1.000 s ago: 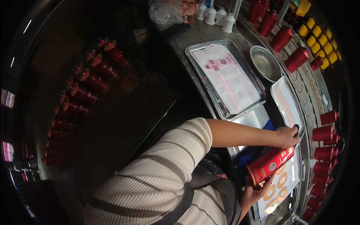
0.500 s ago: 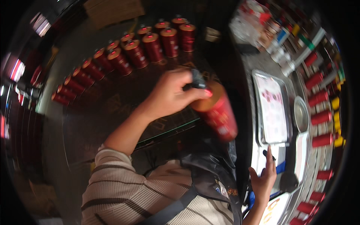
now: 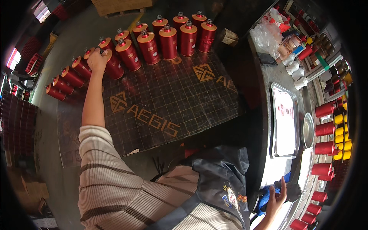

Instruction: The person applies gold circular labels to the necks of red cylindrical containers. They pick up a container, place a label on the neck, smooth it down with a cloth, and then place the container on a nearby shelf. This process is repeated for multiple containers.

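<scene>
My left hand (image 3: 97, 60) is closed round the neck of a red bottle (image 3: 114, 66) with a gold shoulder, at the near side of two curved rows of similar bottles. The bottle stands on a dark gridded board (image 3: 153, 92) with gold markings. To the right of it in the same row is another red bottle (image 3: 129, 55) with a clear neck. Low on the right, my right hand (image 3: 275, 199) is held with its fingers apart, beside a blue cloth (image 3: 263, 200) and a dark object (image 3: 294, 192) on the counter. It holds nothing that I can see.
The counter (image 3: 264, 92) runs along my right, bearing a metal tray (image 3: 273, 115) with printed sheets, a round metal bowl (image 3: 308, 130) and a clear plastic bag (image 3: 264, 38). Red bottles (image 3: 324, 148) and yellow pieces (image 3: 347, 145) line its far side. A cardboard box (image 3: 122, 7) sits beyond the board.
My left hand has carried the red bottle from in front of me to the far left and stood it in the near row. My right hand has moved slightly lower by the counter.
</scene>
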Motion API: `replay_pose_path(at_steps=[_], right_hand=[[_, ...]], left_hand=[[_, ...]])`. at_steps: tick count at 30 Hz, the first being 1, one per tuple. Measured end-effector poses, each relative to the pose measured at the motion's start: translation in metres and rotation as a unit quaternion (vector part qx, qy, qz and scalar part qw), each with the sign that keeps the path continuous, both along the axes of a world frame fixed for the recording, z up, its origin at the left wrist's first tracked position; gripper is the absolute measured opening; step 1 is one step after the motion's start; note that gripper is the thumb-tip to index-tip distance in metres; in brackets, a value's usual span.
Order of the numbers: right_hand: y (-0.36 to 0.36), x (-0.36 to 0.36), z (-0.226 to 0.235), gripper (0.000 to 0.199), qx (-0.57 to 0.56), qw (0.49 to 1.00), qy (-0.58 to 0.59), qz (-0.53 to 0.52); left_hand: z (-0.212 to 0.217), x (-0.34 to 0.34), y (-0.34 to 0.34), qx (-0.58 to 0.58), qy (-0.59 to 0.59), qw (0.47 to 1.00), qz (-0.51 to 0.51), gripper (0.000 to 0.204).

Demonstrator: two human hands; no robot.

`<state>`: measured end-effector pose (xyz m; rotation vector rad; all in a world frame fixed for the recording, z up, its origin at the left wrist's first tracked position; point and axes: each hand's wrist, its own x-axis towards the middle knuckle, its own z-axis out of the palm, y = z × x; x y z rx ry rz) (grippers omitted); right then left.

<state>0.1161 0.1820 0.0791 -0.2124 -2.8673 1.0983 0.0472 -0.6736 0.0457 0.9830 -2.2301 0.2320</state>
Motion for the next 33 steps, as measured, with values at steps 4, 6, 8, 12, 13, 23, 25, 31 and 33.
replay_pose_path(at_steps=[4,6,8,12,13,23,25,31,33], right_hand=[[-0.009,0.005,0.001,0.060,0.005,1.000,-0.003,0.007],[-0.018,0.006,0.009,0.060,0.002,1.000,-0.021,-0.001],[-0.024,0.011,0.007,0.060,-0.021,1.000,-0.001,-0.021],[-0.024,0.021,0.016,0.056,-0.154,0.981,-0.073,-0.091],[-0.028,0.017,0.026,0.054,-0.186,0.973,-0.092,-0.104],[0.038,0.026,0.040,0.035,-0.504,0.834,-0.026,-0.224],[0.053,0.046,0.039,0.037,-0.502,0.827,-0.019,-0.253],[0.103,0.091,0.018,0.047,-0.549,0.775,0.090,-0.300],[0.119,0.091,0.016,0.048,-0.528,0.780,0.101,-0.320]], left_hand=[[-0.006,-0.019,-0.028,0.071,-0.037,0.996,0.039,0.035],[-0.006,-0.029,-0.034,0.082,-0.036,0.995,0.053,0.039],[-0.011,-0.029,-0.048,0.048,-0.081,0.993,0.074,0.051],[-0.016,-0.026,-0.021,0.057,0.019,0.998,0.028,0.055],[-0.009,-0.033,-0.007,0.024,0.065,0.997,0.031,0.056],[0.014,-0.226,0.499,0.323,0.089,0.688,-0.644,0.032],[0.047,-0.210,0.634,0.339,0.028,0.616,-0.711,0.024],[0.066,-0.247,0.892,0.304,-0.003,0.426,-0.852,0.035],[0.063,-0.284,0.967,0.254,-0.008,0.458,-0.852,0.054]])
